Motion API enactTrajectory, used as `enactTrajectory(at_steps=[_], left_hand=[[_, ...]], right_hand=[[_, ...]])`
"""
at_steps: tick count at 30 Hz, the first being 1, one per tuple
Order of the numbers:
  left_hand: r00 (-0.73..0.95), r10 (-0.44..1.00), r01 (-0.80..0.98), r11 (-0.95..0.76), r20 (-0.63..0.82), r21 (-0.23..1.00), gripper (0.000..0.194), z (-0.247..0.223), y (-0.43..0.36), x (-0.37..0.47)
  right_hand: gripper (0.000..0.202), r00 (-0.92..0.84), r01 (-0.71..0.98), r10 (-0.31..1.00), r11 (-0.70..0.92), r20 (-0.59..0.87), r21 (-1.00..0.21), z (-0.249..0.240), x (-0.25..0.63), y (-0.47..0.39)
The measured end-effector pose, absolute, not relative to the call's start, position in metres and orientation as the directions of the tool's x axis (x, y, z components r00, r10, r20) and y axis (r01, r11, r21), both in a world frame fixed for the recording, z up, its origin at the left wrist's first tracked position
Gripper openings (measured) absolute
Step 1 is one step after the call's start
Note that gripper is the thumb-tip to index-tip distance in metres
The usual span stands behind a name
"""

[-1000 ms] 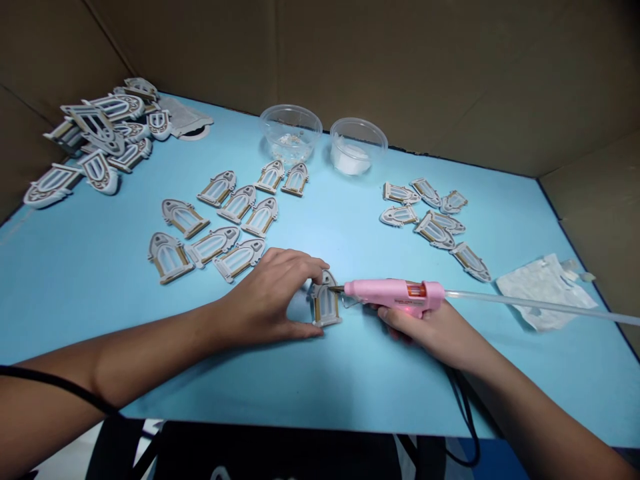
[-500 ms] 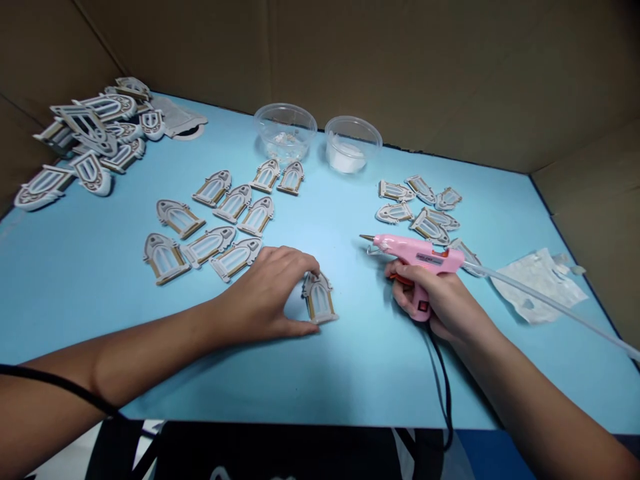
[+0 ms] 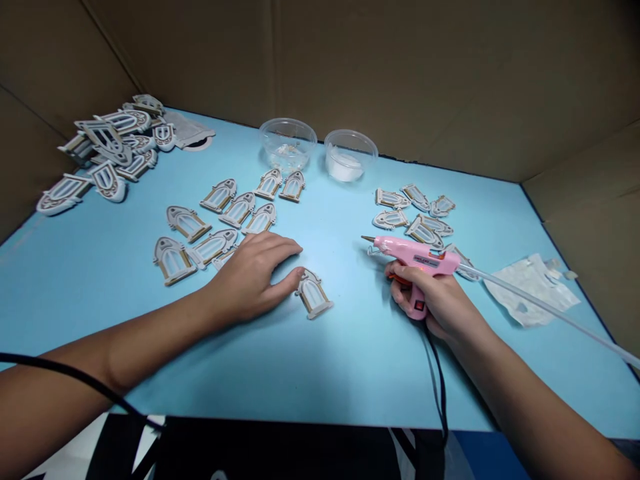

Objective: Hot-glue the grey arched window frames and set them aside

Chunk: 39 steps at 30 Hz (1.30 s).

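My right hand (image 3: 425,293) is wrapped round the handle of a pink glue gun (image 3: 417,257), its nozzle pointing left over the table. A long clear glue stick (image 3: 530,303) runs out of its back. In front of me lies one small arched window piece (image 3: 313,294), grey-white with gold sides. My left hand (image 3: 260,273) rests just left of it, fingers apart, the thumb tip at the piece's upper left edge. Beyond that hand lie several similar window pieces (image 3: 239,209), one partly hidden by the fingers.
At the back stand two clear plastic tubs, one with whitish crumbs (image 3: 287,147), one with a white round thing (image 3: 351,155). Larger arched pieces (image 3: 107,143) are heaped at the far left. Smaller pieces (image 3: 425,230) lie right of centre, near a crumpled white sheet (image 3: 530,290). Cardboard walls surround the table.
My left hand has let go of the window piece's top and moved slightly left. The piece now lies tilted a little differently. My right hand keeps holding the glue gun. The view shifted slightly.
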<state>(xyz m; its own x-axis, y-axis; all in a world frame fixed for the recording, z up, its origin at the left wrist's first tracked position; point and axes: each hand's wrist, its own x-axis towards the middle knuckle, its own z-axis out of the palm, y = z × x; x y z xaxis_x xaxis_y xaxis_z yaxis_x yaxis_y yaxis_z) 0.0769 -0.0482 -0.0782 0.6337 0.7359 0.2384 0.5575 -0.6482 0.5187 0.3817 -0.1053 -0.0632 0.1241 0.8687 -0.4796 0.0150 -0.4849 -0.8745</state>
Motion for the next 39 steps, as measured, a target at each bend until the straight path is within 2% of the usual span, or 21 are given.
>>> enactTrajectory(at_steps=[1, 3, 6, 9, 12, 16, 18, 20, 23, 25, 28, 32, 35, 39], left_hand=[[0.665, 0.703, 0.523, -0.678, 0.25, 0.516, 0.038, -0.077, -0.047, 0.075], [0.772, 0.593, 0.422, -0.749, 0.231, 0.511, 0.049, -0.077, -0.046, 0.073], [0.881, 0.454, 0.326, -0.788, 0.135, 0.523, 0.062, -0.076, -0.044, 0.072], [0.864, 0.501, 0.411, -0.766, 0.057, 0.495, 0.057, -0.074, -0.044, 0.073], [0.842, 0.539, 0.482, -0.745, -0.007, 0.461, 0.062, -0.071, -0.045, 0.074], [0.809, 0.586, 0.535, -0.706, -0.043, 0.464, 0.048, -0.07, -0.051, 0.077], [0.758, 0.65, 0.596, -0.665, -0.044, 0.45, 0.06, -0.07, -0.055, 0.079], [0.721, 0.693, 0.622, -0.638, -0.013, 0.455, 0.072, -0.071, -0.058, 0.08], [0.771, 0.634, 0.52, -0.684, 0.065, 0.511, 0.068, -0.072, -0.059, 0.076], [0.81, 0.584, 0.459, -0.688, 0.053, 0.562, 0.067, -0.073, -0.057, 0.072], [0.8, 0.6, 0.475, -0.621, -0.01, 0.623, 0.067, -0.077, -0.056, 0.069], [0.783, 0.608, 0.397, -0.65, 0.13, 0.648, 0.072, -0.086, -0.06, 0.073], [0.777, 0.58, 0.317, -0.696, 0.244, 0.645, 0.073, -0.091, -0.064, 0.078], [0.772, 0.554, 0.264, -0.724, 0.311, 0.637, 0.071, -0.091, -0.066, 0.082]], right_hand=[[0.033, 0.123, 0.018, 0.873, -0.478, -0.473, -0.878, -0.063, 0.382, -0.105], [0.033, 0.116, 0.024, 0.879, -0.468, -0.463, -0.883, -0.063, 0.382, -0.106], [0.031, 0.098, 0.032, 0.887, -0.456, -0.451, -0.89, -0.063, 0.382, -0.107], [0.03, 0.096, 0.051, 0.893, -0.445, -0.439, -0.894, -0.063, 0.381, -0.107], [0.031, 0.103, 0.074, 0.894, -0.445, -0.437, -0.893, -0.063, 0.378, -0.107], [0.034, 0.111, 0.113, 0.883, -0.468, -0.457, -0.877, -0.064, 0.377, -0.107], [0.034, 0.107, 0.139, 0.882, -0.471, -0.459, -0.871, -0.065, 0.378, -0.108], [0.035, 0.096, 0.17, 0.88, -0.475, -0.465, -0.863, -0.067, 0.378, -0.109], [0.037, 0.064, 0.237, 0.877, -0.478, -0.477, -0.846, -0.07, 0.379, -0.11], [0.037, 0.036, 0.324, 0.876, -0.465, -0.481, -0.824, -0.069, 0.379, -0.112], [0.034, -0.009, 0.499, 0.879, -0.409, -0.476, -0.764, -0.066, 0.374, -0.117], [0.018, -0.126, 0.57, 0.945, -0.179, -0.301, -0.802, -0.059, 0.36, -0.124], [0.021, -0.196, 0.573, 0.968, -0.016, -0.156, -0.819, -0.059, 0.351, -0.126], [0.021, -0.207, 0.595, 0.976, 0.068, -0.07, -0.8, -0.064, 0.348, -0.127]])
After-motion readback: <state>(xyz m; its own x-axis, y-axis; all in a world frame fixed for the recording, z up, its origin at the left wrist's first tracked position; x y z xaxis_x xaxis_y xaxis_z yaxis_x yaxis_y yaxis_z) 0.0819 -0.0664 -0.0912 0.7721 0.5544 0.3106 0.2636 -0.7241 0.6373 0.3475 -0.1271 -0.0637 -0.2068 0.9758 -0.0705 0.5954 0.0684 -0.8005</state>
